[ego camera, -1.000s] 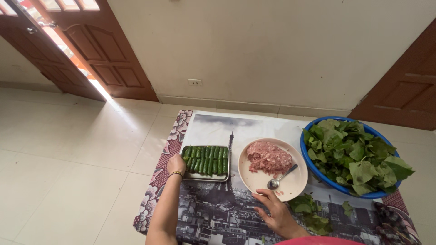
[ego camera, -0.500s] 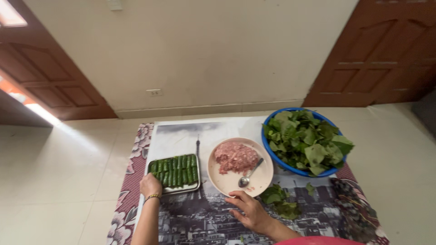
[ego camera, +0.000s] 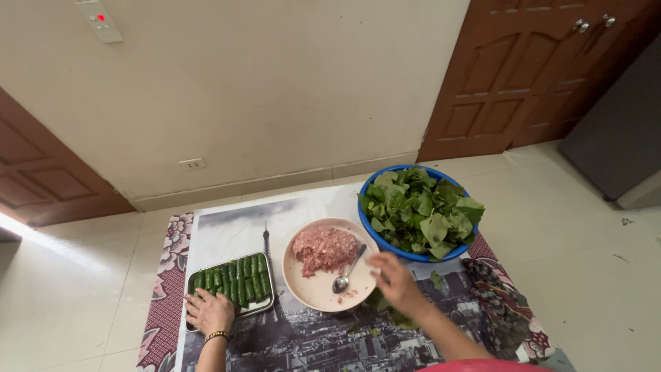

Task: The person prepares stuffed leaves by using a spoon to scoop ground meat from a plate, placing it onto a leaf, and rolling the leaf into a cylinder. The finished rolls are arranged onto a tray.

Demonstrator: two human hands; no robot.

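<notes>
The left hand (ego camera: pixel 208 311) lay flat, fingers spread and gripping nothing, on the near edge of the metal tray (ego camera: pixel 265 308) of green leaf rolls (ego camera: pixel 234 280). The right hand (ego camera: pixel 395 279) hovered palm-down, fingers loosely apart and empty, just beside the pink plate (ego camera: pixel 313 295) of minced meat (ego camera: pixel 323 248) (its spoon (ego camera: pixel 346 271) within reach), near the blue bowl (ego camera: pixel 363 219) of leaves (ego camera: pixel 420 210).

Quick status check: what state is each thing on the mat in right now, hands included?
Metal tray: about half filled with green leaf rolls in rows.
Pale plate: minced meat heaped on far side, near side mostly bare.
Spoon: lying in plate, unheld.
Blue basin: piled with loose green leaves.
Left hand: resting at tray's near edge.
Right hand: open, empty, beside plate over loose leaves.
</notes>
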